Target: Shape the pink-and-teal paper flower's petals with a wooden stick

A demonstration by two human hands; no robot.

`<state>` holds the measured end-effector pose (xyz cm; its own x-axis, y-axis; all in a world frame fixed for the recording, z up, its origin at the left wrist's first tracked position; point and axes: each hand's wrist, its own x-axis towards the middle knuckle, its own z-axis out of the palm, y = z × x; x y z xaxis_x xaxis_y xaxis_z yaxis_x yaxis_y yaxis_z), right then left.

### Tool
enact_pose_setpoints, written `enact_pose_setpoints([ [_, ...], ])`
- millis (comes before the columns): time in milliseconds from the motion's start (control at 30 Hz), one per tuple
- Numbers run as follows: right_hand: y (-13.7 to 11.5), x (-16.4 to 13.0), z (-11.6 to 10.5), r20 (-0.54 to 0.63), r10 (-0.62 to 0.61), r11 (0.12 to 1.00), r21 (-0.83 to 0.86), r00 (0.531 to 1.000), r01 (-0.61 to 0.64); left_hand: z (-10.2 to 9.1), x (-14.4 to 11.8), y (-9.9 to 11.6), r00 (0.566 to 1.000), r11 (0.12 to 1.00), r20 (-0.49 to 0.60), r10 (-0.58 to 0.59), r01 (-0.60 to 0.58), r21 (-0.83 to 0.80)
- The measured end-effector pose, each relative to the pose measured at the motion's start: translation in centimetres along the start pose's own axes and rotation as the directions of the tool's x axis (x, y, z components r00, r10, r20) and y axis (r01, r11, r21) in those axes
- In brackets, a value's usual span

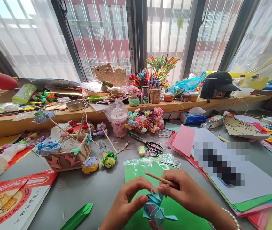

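Near the bottom centre, a blue and pink folded-paper flower (157, 212) sits over a green sheet in a clear sleeve (136, 171). My left hand (133, 198) closes on its upper left side, thumb and fingers pinching the blue paper. From the right, my right hand (182, 188) grips a thin wooden stick (158, 178) that points up and left. Its thumb and fingertips also touch the flower's top petals. A folded green paper strip (78, 217) lies to the left on the grey table.
Black-handled scissors (155, 148) and small scissors (174, 164) lie beyond my hands. A decorated cardboard box (68, 159) with paper flowers stands left. Stacked coloured paper (246, 191) covers the right side. A lidded cup (119, 121) stands by the cluttered wooden ledge (102, 111).
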<state>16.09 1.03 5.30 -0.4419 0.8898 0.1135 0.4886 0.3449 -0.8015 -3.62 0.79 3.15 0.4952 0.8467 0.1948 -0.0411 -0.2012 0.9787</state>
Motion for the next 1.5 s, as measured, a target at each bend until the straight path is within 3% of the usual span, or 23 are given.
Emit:
enact_pose_setpoints([
  [267,0.1,-0.1,0.3,0.13,0.085,0.962,0.246,0.988,-0.115,0.5,-0.4,-0.3,0.994,0.997,0.104,0.012,-0.005,-0.072],
  [467,0.1,-0.2,0.3,0.169,0.068,0.931,0.343,0.983,-0.123,0.7,-0.5,-1.2,0.986,0.963,0.157,-0.049,0.088,-0.256],
  [633,-0.2,-0.1,0.4,0.189,0.083,0.886,0.435,0.978,-0.159,1.5,-0.7,-1.5,0.972,0.881,0.219,-0.079,0.171,-0.44],
  [867,-0.3,0.2,0.7,0.201,0.086,0.865,0.471,0.976,-0.174,2.1,-0.6,-1.6,0.979,0.824,0.154,-0.134,0.196,-0.532],
  [1200,0.0,0.2,0.9,0.189,0.143,0.805,0.548,0.971,-0.226,2.5,-0.2,-0.7,0.963,0.776,0.184,-0.198,0.269,-0.57],
  [1500,-0.3,0.1,0.7,0.17,0.064,0.888,0.44,0.983,-0.134,2.5,0.0,-0.4,0.963,0.773,0.165,-0.211,0.268,-0.575],
])
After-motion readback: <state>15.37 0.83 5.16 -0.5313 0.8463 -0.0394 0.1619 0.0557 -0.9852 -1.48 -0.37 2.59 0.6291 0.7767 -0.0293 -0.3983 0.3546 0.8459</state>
